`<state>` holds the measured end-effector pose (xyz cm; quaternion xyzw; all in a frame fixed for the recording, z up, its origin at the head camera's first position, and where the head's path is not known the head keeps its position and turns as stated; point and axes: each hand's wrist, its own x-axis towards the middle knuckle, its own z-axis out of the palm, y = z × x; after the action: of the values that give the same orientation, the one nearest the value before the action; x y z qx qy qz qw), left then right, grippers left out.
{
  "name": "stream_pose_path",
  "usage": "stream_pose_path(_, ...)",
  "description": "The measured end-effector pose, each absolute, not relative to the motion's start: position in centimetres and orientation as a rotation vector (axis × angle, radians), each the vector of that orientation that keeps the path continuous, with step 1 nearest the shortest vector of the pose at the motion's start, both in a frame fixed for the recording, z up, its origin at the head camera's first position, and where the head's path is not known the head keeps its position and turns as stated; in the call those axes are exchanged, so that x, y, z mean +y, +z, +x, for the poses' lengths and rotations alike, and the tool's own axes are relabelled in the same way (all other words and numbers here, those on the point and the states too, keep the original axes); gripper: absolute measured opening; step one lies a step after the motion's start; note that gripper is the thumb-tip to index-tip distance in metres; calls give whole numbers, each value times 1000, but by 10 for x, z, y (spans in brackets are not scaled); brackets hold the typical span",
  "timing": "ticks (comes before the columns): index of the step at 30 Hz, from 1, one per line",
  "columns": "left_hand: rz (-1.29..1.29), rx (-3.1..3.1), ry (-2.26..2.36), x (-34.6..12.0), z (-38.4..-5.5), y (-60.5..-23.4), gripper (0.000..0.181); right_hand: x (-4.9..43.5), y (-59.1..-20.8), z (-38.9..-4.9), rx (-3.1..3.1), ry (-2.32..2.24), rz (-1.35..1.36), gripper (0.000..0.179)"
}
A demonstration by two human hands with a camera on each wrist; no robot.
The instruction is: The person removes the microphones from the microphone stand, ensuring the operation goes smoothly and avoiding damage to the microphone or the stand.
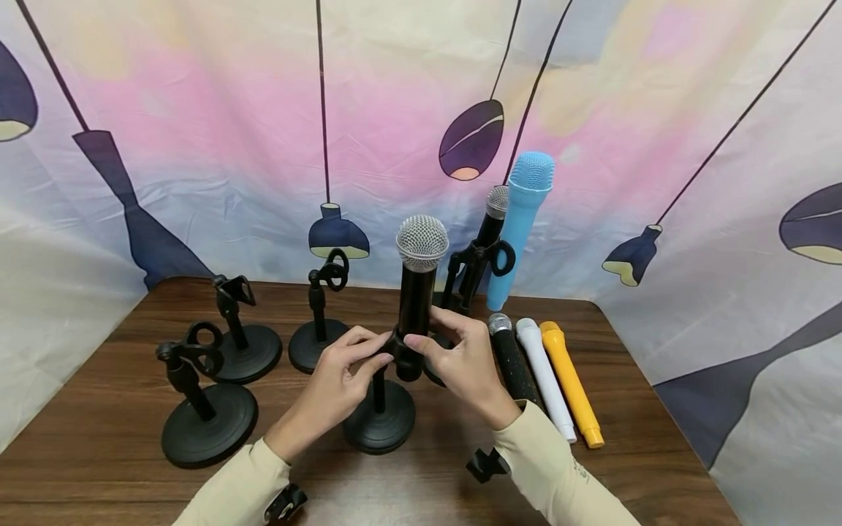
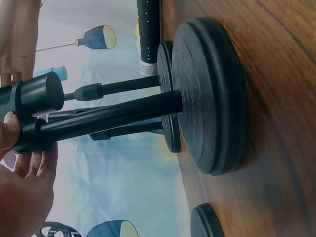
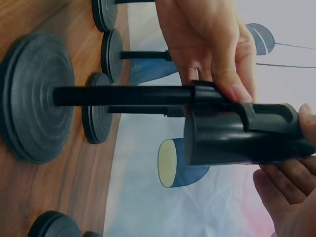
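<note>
A black microphone (image 1: 414,303) with a silver mesh head stands nearly upright in the ring clip (image 3: 252,118) of a black desk stand (image 1: 380,420). My left hand (image 1: 345,369) pinches the stand's joint just under the clip, thumb and fingers on either side. On the other side my right hand (image 1: 470,358) holds the microphone's lower body between thumb and fingers. The microphone's bottom end (image 2: 49,93) sticks out below the clip. The stand's round base rests on the table.
Three microphone-less stands (image 1: 209,427) are on the left. Behind my right hand are a stand-held black microphone (image 1: 487,232) and an upright blue one (image 1: 520,219), its support hidden. Black (image 1: 516,361), white (image 1: 546,380) and yellow (image 1: 572,383) microphones lie on the right of the wooden table (image 1: 454,489).
</note>
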<state>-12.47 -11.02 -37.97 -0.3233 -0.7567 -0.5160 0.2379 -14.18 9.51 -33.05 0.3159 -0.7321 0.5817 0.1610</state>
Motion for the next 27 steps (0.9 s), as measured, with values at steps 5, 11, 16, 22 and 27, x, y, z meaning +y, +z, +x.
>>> stream_pose_path(5, -913, -2055, -1416, -110, -127, -380, 39, 95, -326, -140, -2130, 1635, 863, 39)
stream_pose_path(11, -910, -2069, -1426, -110, -126, -380, 39, 96, -322, -140, -2148, 1578, 856, 41)
stream_pose_path(16, -906, -2077, -1436, -109, -125, -379, 39, 97, -320, -142, -2137, 1560, 858, 43)
stream_pose_path(22, -798, -2196, -1517, -110, -122, -380, 38, 103, -325, -145, -2190, 1670, 901, 41)
stream_pose_path(27, -770, -2161, -1557, -107, -120, -384, 39, 106, -330, -144, -2208, 1715, 929, 40)
